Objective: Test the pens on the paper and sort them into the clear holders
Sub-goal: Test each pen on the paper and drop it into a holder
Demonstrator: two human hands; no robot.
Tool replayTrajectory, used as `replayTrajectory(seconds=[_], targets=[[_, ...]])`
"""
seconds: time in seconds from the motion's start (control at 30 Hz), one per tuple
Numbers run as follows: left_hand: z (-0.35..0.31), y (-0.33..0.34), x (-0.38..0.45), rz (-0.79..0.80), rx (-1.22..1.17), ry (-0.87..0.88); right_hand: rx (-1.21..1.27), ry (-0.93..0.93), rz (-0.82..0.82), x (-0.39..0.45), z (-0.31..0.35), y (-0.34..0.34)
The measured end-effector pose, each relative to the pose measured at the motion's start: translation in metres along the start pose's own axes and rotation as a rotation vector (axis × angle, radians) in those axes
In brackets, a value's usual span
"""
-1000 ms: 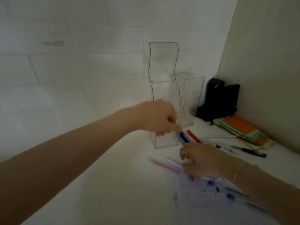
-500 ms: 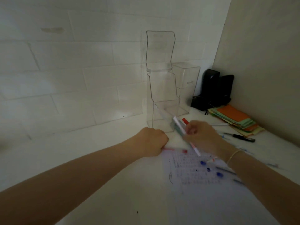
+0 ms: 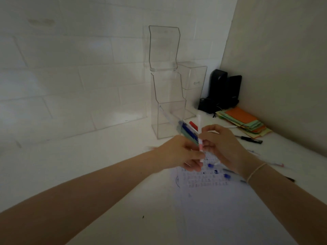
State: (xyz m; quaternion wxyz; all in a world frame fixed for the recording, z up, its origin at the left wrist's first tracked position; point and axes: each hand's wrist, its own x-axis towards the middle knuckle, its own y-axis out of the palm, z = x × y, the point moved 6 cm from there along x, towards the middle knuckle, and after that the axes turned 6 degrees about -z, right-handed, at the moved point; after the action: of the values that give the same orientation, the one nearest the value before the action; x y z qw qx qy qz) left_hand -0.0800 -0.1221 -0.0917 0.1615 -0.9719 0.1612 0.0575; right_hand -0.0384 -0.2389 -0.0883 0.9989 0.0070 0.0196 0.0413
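Head view shows the right hand [image 3: 223, 147] holding a white pen [image 3: 200, 137] upright above the paper [image 3: 212, 200], left hand [image 3: 178, 152] pinching its lower end; pull the cap straight off, I think.

Tall clear acrylic holder [image 3: 166, 103] at centre back against the wall, second clear holder [image 3: 193, 76] just behind-right. Right of those, black speakers [image 3: 223, 91], then stacked coloured paper sheets [image 3: 244, 122]. In front, scribbled white paper [image 3: 203, 184] (loose pens [image 3: 230, 176] on it).
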Motion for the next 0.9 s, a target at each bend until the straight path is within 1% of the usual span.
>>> replayTrajectory(seconds=[0.07, 0.17, 0.23, 0.3, 0.37, 0.43, 0.53, 0.67, 0.77, 0.83, 0.9], targets=[[0.005, 0.003, 0.0, 0.005, -0.047, -0.051, -0.019, -0.001, 0.0, -0.002, 0.0, -0.001], [0.008, 0.004, 0.001, -0.027, -0.012, -0.087, -0.004, 0.063, 0.048, -0.006, 0.0, -0.003], [0.004, 0.004, 0.0, -0.05, -0.027, -0.061, 0.029, 0.152, 0.14, -0.012, -0.002, 0.002], [-0.003, 0.005, -0.001, -0.008, -0.038, 0.001, 0.01, 0.224, 0.22, -0.017, -0.006, 0.009], [-0.008, 0.008, -0.002, 0.06, -0.007, 0.06, 0.017, 0.271, 0.258, -0.02, -0.009, 0.013], [-0.008, 0.009, -0.002, 0.076, 0.025, 0.089, 0.008, 0.283, 0.256, -0.021, -0.011, 0.015], [-0.007, 0.003, -0.001, 0.008, 0.02, 0.094, 0.046, 0.221, 0.234, -0.02, -0.007, 0.02], [-0.01, 0.0, -0.001, -0.039, -0.13, 0.078, 0.188, 0.067, 0.2, -0.019, 0.001, 0.023], [-0.012, 0.004, -0.002, -0.001, -0.197, 0.079, 0.284, 0.01, 0.221, -0.018, 0.002, 0.021], [-0.01, 0.007, -0.003, 0.035, -0.234, 0.066, 0.304, 0.001, 0.263, -0.02, 0.001, 0.02], [-0.008, 0.009, -0.003, 0.065, -0.22, 0.059, 0.296, -0.01, 0.3, -0.023, 0.001, 0.018]])
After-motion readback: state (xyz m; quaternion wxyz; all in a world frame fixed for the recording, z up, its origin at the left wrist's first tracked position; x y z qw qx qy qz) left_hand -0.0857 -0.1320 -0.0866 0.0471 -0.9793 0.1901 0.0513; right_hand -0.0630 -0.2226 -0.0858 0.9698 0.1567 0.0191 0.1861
